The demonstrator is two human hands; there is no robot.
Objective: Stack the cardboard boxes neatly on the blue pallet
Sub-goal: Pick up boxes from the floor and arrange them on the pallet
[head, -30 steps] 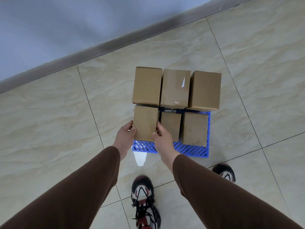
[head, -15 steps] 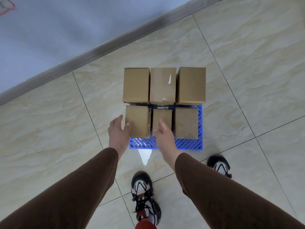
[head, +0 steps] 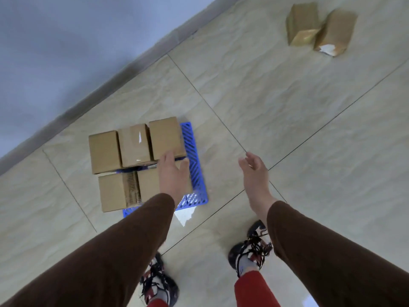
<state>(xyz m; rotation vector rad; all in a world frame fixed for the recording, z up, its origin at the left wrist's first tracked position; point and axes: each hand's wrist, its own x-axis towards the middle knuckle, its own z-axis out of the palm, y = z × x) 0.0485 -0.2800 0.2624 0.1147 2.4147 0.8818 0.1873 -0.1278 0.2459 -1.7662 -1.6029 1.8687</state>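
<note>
Fingers of the left hand point(head: 173, 173) and right hand point(head: 254, 171) hang loosely spread, holding nothing. Head view: stacked cardboard boxes point(head: 135, 149) cover the blue pallet point(head: 194, 156); two loose boxes point(head: 318, 27) lie well apart. They look light and stiff; grip opposite side faces.

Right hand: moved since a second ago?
Yes. The right hand has left the front boxes and now hangs open over bare floor, to the right of the blue pallet.
</note>
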